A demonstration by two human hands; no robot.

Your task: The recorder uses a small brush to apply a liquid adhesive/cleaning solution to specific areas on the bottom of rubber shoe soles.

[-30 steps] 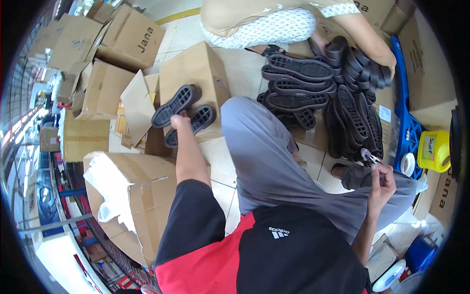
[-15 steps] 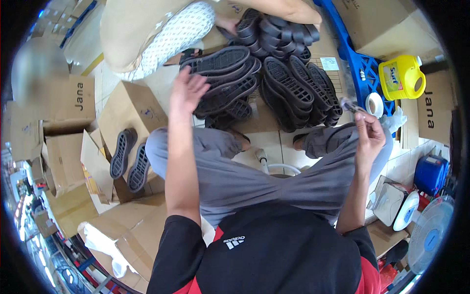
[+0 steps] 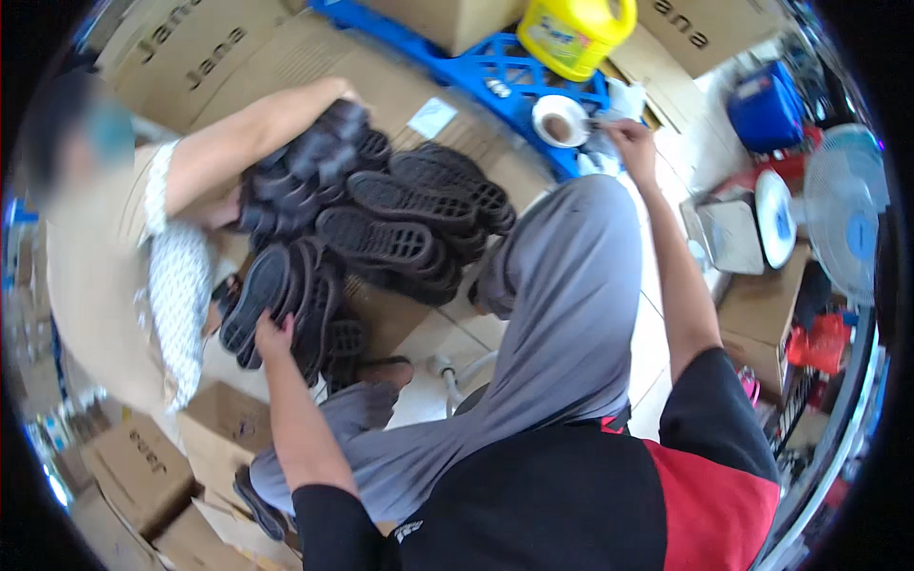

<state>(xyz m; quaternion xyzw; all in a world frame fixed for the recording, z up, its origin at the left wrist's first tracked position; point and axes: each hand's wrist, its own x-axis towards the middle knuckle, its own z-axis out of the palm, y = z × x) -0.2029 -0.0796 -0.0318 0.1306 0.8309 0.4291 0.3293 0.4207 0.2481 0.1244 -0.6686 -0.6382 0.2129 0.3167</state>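
Note:
My left hand grips the near edge of a dark shoe sole, the outermost in a leaning row at the left. Some of its fingers are hidden by the sole. Out to the right, my right hand is closed on a slim, brush-like tool, whose tip is at the rim of a small white bowl. Something brownish shows inside the bowl. More stacked dark soles with grid-patterned faces lie between my knees and the co-worker. The co-worker's arm reaches over a pile of dark strapped sandals.
The bowl stands by a blue plastic pallet with a yellow jug. A blue container and a fan are at the right. Cardboard boxes crowd the lower left. A white paper lies on the cardboard.
My view has turned to the right. My left hand, raised and open before, now grips a sole. My right hand has brought the brush-like tool to the white bowl.

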